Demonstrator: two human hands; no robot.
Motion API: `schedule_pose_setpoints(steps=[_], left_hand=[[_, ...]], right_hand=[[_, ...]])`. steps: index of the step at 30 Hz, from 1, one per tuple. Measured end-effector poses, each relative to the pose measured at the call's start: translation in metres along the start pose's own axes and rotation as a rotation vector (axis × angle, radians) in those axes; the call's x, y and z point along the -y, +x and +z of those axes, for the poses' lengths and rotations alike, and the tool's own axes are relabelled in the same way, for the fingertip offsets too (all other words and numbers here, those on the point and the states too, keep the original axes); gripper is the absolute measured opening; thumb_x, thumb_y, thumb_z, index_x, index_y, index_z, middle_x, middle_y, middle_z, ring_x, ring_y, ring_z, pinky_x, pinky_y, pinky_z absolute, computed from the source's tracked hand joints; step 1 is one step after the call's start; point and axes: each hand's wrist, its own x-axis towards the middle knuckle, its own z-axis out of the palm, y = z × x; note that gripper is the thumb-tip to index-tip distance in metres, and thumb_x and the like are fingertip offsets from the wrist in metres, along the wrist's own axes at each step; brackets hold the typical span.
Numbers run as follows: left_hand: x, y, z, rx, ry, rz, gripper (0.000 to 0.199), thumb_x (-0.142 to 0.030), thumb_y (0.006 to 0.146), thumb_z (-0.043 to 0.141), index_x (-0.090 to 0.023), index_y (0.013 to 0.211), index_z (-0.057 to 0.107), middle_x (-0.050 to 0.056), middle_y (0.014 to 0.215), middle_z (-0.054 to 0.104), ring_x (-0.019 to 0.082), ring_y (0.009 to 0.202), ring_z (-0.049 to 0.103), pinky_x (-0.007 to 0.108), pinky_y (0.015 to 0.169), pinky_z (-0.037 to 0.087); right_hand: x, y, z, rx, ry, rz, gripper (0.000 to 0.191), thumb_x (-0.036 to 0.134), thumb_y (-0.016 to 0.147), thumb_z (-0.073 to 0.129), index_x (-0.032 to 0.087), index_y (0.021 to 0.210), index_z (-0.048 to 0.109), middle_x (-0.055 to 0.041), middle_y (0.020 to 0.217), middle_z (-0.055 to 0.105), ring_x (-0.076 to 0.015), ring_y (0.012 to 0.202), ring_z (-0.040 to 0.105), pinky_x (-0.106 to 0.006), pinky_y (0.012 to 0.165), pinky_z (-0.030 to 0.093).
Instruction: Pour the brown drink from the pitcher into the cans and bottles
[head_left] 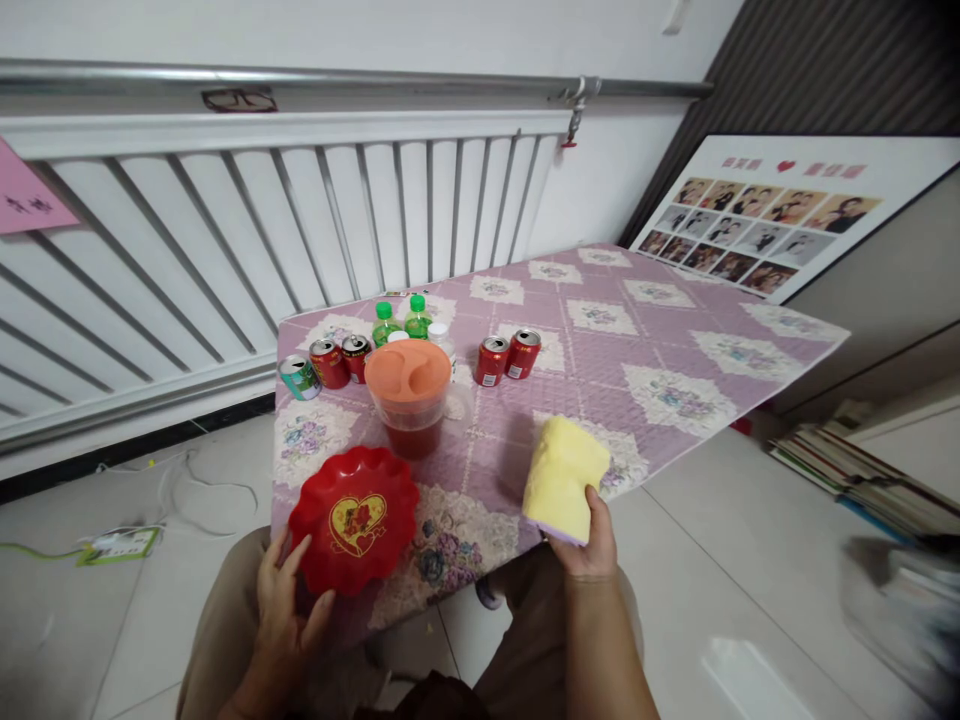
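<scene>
My right hand (589,535) grips a yellow sponge (566,475) with a pale purple underside, at the right front of the table. At the table's near left corner lies a red scalloped plate (322,520) with a gold heart in its middle. My left hand (289,600) is at the plate's near left rim, fingers and thumb spread; fingertips seem to touch the rim. Behind the plate stands a clear pitcher (412,435) with an orange lid (409,370), reddish liquid inside and a handle on its right.
A green can (300,378) and red cans (330,364) stand at the back left, near green-capped bottles (418,316) and a white-capped bottle (439,338). Two more red cans (492,362) stand further right. A floral cloth (540,300) covers the table; a radiator (337,220) runs behind.
</scene>
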Motion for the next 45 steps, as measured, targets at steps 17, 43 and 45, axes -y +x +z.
schedule_pose_setpoints(steps=[17,43,45], left_hand=[[-0.208,0.074,0.058,0.927,0.306,0.432,0.025,-0.012,0.099,0.045,-0.015,0.114,0.064,0.015,0.116,0.066,0.032,0.11,0.063,0.046,0.089,0.055],[-0.207,0.091,0.049,0.988,0.229,0.395,0.023,-0.016,0.094,0.054,-0.015,0.113,0.067,0.015,0.12,0.065,0.031,0.115,0.059,0.041,0.089,0.054],[-0.207,0.094,0.046,1.001,0.179,0.399,0.022,-0.017,0.095,0.052,-0.015,0.112,0.067,0.014,0.119,0.066,0.03,0.116,0.059,0.04,0.091,0.053]], right_hand=[[0.005,-0.003,-0.016,0.027,0.102,-0.045,0.024,0.034,0.084,0.068,0.022,0.104,0.074,-0.0033,0.098,0.083,-0.0208,0.085,0.079,-0.037,0.085,0.063],[0.007,-0.005,-0.018,0.043,0.122,-0.069,0.026,0.036,0.082,0.07,0.024,0.105,0.074,-0.0028,0.101,0.082,-0.0216,0.089,0.078,-0.039,0.092,0.06],[0.007,-0.004,-0.019,0.047,0.118,-0.072,0.025,0.036,0.081,0.071,0.024,0.103,0.074,-0.0024,0.1,0.083,-0.0221,0.09,0.078,-0.041,0.095,0.059]])
